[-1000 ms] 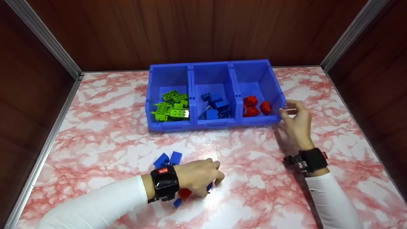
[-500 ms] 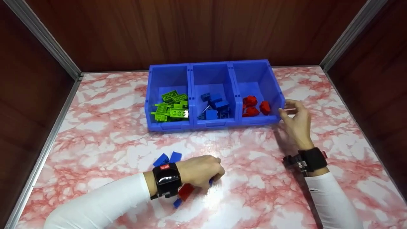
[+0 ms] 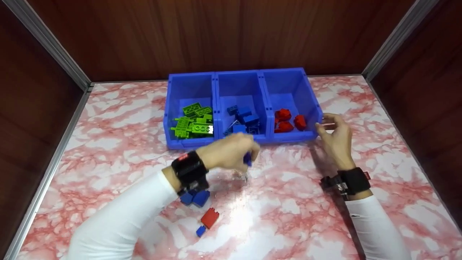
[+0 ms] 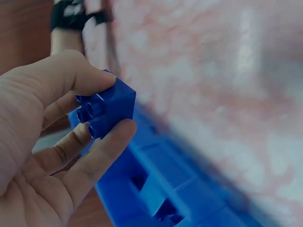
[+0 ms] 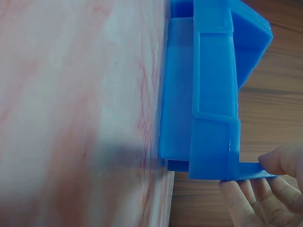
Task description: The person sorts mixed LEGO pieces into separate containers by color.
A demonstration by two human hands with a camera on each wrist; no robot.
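My left hand [image 3: 231, 150] is over the table just in front of the middle compartment of a blue storage bin [image 3: 283, 81]. It pinches a blue building block [image 4: 120, 101] between thumb and fingers, studs facing the palm in the left wrist view. At the bin's right end, my right hand [image 3: 337, 139] grips the edge of the side wall, with the thumb on one face and fingers on the other in the right wrist view. Green blocks [image 3: 193, 126] lie in the left compartment, blue blocks [image 3: 249, 119] in the middle and red blocks [image 3: 285, 125] in the right.
On the marbled table [image 3: 288, 202], blue blocks [image 3: 201, 198] lie near my left wrist. Closer to me are a red block [image 3: 210, 218] and a small blue block [image 3: 200, 231]. A dark wooden panel [image 3: 231, 36] stands behind the bin, with more panels at both sides.
My left hand has lifted from among the loose blocks and moved away from me toward the bin, carrying a blue block. My right hand stays on the bin's side wall.
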